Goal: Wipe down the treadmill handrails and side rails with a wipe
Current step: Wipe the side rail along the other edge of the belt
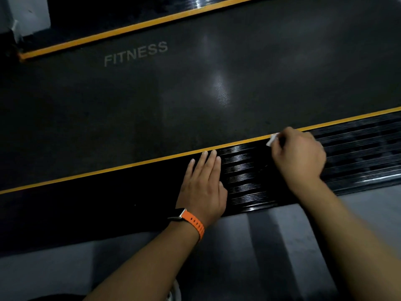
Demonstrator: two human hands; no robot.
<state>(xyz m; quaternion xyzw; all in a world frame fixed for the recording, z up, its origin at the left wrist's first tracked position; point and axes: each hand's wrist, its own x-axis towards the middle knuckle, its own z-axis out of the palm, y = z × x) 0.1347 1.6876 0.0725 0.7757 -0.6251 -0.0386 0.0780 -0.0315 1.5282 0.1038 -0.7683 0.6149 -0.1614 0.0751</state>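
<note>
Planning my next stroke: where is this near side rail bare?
The black ribbed side rail is bare left of the flat left hand and right of the right hand gripping the white wipe. Crowded between both hands.

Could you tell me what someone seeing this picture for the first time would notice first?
Two bare hands rest on the black ribbed side rail at lower centre: the left hand lies flat, an orange watch strap at its wrist, and the right hand grips a white wipe by the yellow stripe. Above them, the grey word FITNESS stands on the dark belt.
</note>
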